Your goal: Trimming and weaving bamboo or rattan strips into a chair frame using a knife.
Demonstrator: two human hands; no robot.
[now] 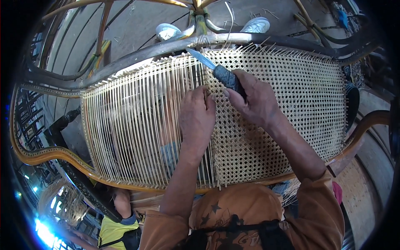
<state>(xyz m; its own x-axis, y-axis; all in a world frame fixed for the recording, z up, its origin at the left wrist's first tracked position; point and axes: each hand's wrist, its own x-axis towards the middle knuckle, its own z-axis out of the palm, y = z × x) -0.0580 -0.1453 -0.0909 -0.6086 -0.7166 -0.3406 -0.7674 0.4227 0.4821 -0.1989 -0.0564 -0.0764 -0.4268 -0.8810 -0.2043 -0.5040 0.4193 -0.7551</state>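
floor: grey planks beyond hands | furniture: dark carved chair frames far left of hands | light: bright daylight, lower left

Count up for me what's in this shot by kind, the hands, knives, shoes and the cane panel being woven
Hands on the panel: 2, left hand and right hand
Knives: 1, knife in the right hand
Pale shoes: 2, and
Woven cane panels in a frame: 1
Total: 6

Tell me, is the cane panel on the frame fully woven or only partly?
Partly woven. The cane panel has a dense lattice on its right part, while the left part shows mostly parallel strands with open gaps.
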